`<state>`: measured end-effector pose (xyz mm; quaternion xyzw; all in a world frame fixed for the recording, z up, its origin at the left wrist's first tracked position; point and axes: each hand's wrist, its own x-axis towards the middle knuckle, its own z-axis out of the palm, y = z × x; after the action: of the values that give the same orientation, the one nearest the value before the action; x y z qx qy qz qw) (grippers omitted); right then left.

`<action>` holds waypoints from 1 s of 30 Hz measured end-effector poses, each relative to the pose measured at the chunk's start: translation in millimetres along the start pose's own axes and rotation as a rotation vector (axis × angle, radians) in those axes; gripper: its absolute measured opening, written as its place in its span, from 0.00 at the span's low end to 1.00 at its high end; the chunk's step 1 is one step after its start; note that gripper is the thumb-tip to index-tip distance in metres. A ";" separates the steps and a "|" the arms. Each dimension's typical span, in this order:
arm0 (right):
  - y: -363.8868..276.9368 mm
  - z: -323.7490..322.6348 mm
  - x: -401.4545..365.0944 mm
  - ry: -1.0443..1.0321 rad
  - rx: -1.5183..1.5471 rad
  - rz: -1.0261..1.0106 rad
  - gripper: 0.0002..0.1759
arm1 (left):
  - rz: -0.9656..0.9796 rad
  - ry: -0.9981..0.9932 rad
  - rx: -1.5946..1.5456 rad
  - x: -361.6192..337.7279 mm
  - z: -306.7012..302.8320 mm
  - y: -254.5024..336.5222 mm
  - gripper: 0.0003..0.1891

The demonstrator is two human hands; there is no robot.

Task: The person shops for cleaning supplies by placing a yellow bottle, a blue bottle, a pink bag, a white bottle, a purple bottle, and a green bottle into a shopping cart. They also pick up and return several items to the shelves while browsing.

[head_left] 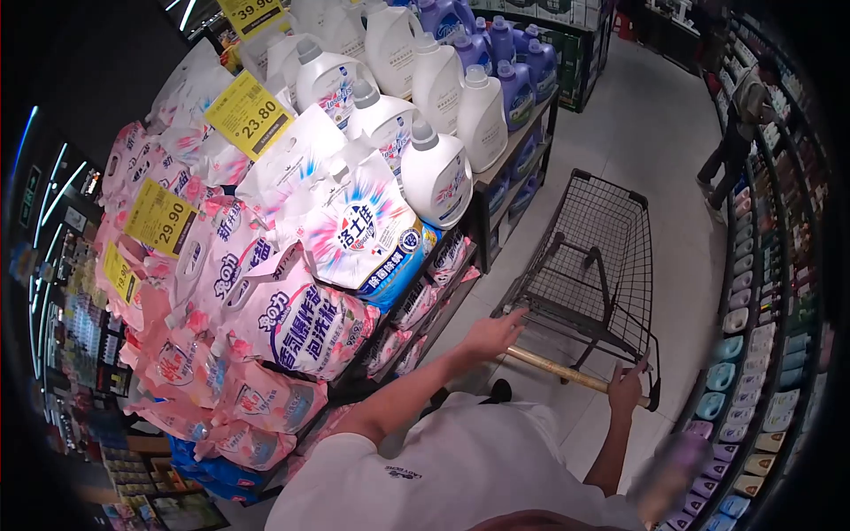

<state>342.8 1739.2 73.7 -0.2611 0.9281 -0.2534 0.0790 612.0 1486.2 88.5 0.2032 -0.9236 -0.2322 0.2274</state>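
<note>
A black wire shopping cart (593, 257) stands in front of me, empty inside its basket, with a yellowish handle bar (558, 367). At the bar's left end, my left hand (496, 336) rests against the cart frame, its fingers loosely stretched out. My right hand (625, 388) is closed around the handle near its right end. Left of the cart, a display holds a white laundry bag with a blue base (363, 230), pink detergent bags (310, 327) and white bottles (436, 173). Neither hand touches these goods.
Purple bottles (516, 88) stand at the display's far end. Yellow price signs (250, 115) rise over the bags. A person (739, 124) stands by the curved right-hand shelves (726, 380). Tiled floor (686, 230) runs between. A blurred purplish shape (677, 465) is at lower right.
</note>
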 end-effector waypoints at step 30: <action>-68.8 81.7 368.3 -0.338 -0.256 0.021 0.38 | -0.251 -0.023 0.095 302.9 56.1 -149.6 0.25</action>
<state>82.6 1460.4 33.5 -0.2981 0.9289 -0.0855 0.2025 377.0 1238.2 64.9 0.3250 -0.9034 -0.2172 0.1760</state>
